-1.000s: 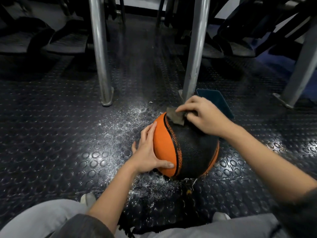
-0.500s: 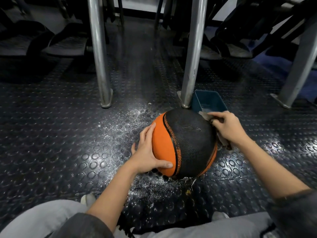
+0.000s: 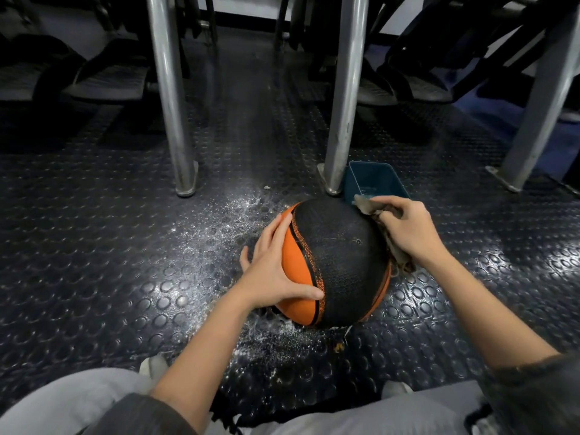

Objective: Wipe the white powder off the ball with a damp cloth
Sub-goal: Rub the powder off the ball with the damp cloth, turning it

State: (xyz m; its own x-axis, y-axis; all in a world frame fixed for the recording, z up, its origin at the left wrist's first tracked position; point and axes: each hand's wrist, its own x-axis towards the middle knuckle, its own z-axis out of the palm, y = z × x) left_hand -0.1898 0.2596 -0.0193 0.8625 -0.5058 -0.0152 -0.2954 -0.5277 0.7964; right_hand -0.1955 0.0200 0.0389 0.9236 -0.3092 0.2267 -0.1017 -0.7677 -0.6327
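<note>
1. Studded black rubber flooring (image 3: 94,277) carries the whole scene. Nearest the camera are the person's grey trouser legs (image 3: 78,406) and light shoe toes (image 3: 153,365).
2. White powder (image 3: 282,343) lies scattered on the floor under the left wrist and again beyond the left fingertips.
3. The ball (image 3: 339,262), orange and black, rests on the floor between the two hands.
4. The left hand (image 3: 273,271) lies flat against the orange panel, with fingers straight and the thumb along the lower front. It grips nothing. Its placement matches both earlier frames.
5. The right hand (image 3: 408,233) has its fingers curled round a brownish cloth (image 3: 365,205), pressed to the upper right flank of the black panel. A loose end hangs below the wrist.
6. One second ago this hand and cloth sat on top of the ball near the orange-black seam. Half a second ago they had reached the right flank, where they remain.
7. A blue tray (image 3: 373,180) stands just beyond the right knuckles, beside the foot of the middle post (image 3: 348,89).
8. The left post (image 3: 169,105) stands beyond the left hand. An angled post (image 3: 539,114) stands well to the right of the right hand.
9. Beyond the posts are dim dark seats (image 3: 106,80); their detail cannot be told.
</note>
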